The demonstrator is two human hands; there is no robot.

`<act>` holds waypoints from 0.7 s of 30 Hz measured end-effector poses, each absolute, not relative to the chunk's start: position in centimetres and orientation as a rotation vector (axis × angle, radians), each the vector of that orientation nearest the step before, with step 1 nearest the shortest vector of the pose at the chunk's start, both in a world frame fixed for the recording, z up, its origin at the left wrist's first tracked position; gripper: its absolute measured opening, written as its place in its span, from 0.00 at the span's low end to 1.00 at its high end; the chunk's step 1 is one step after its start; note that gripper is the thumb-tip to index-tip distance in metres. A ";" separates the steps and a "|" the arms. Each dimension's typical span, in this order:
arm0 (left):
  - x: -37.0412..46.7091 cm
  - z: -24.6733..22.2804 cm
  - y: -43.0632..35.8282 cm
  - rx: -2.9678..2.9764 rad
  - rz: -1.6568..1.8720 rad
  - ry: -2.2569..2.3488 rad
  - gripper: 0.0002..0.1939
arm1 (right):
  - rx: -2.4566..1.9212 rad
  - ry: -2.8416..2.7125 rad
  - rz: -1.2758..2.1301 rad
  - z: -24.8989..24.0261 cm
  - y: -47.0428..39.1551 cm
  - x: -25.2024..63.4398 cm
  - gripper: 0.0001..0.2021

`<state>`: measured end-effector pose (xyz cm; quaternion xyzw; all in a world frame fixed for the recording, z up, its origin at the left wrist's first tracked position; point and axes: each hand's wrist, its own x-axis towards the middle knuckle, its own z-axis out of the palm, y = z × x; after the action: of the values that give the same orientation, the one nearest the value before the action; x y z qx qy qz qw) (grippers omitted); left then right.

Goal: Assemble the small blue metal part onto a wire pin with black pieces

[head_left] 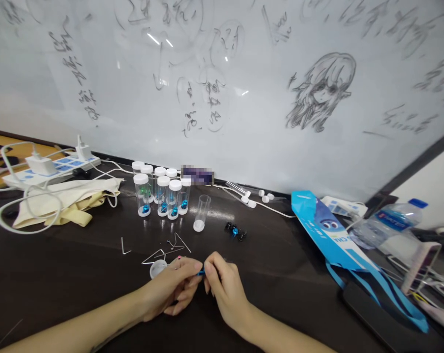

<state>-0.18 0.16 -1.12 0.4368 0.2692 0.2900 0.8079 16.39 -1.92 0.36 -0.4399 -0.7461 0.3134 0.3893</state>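
My left hand (176, 284) and my right hand (224, 289) meet fingertip to fingertip low in the middle. Between them they pinch a small blue part (200, 272), mostly hidden by the fingers. Beside my left hand lies a round clear lid or dish (158, 268), with thin metal hex keys (172, 249) just beyond it. An uncapped clear tube (202, 214) stands farther back. To its right sits a cluster of small black parts (241, 236) with a blue piece (235, 232) among them.
Several white-capped tubes (163, 196) holding blue or green pieces stand behind the hands. Loose white caps (251, 203) lie by the whiteboard (244, 147). Cloth (71, 196) and a power strip (60, 166) are at left; a blue bag (328, 235) and water bottle (391, 223) at right.
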 end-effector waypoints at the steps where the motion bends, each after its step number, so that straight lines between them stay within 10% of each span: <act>1: -0.2 -1.1 0.2 0.935 0.620 0.572 0.21 | -1.119 -1.897 0.801 0.4 -1.9 16.4 0.17; 13: -0.2 -0.8 0.2 0.941 0.610 0.566 0.21 | -1.112 -1.869 0.838 -0.1 -1.8 16.4 0.22; 21: -0.3 -0.6 0.3 0.896 0.611 0.594 0.21 | -1.061 -1.942 0.687 0.5 -2.2 16.5 0.07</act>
<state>-0.31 0.32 -0.57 0.4199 0.2783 0.2864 0.8150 16.52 -2.18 0.48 -0.4196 -0.7678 0.2718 0.4007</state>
